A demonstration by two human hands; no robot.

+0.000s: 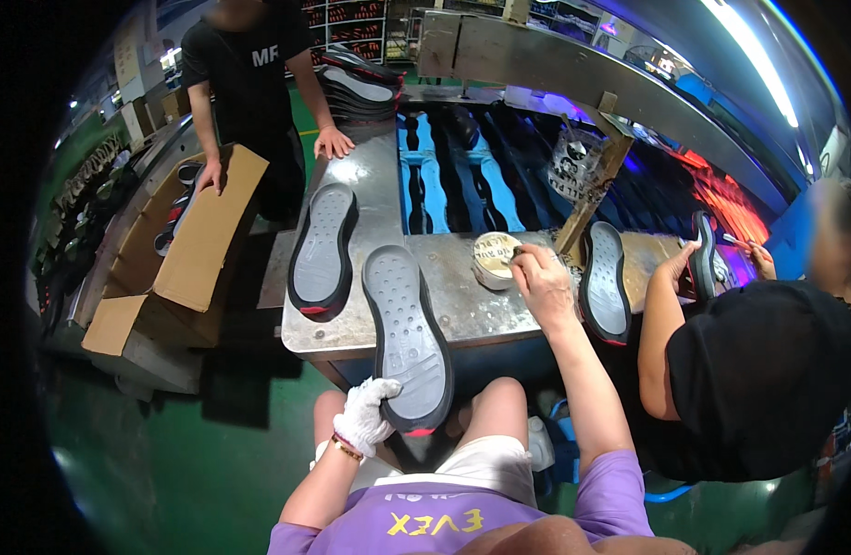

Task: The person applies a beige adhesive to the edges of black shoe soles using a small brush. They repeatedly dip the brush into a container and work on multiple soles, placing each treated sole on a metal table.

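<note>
My left hand (364,418), in a white knit glove, grips the heel end of a shoe sole (409,324). The sole is grey inside with a black rim and a red patch at the heel, and it is tilted over the table's front edge. My bare right hand (544,285) is pinched at a round, pale tub (493,263) with writing on its top. Something small and dark shows at the fingertips, too hidden to name. A second grey and black sole (323,248) lies left on the metal table (351,340), and another sole (606,282) lies right of my hand.
A conveyor (462,166) carrying dark and blue-lit pieces runs behind the table. A co-worker in black (249,83) stands at the left by an open carton (208,231). Another person, at the right (758,370), holds a sole (703,256). Stacked soles (359,92) stand behind.
</note>
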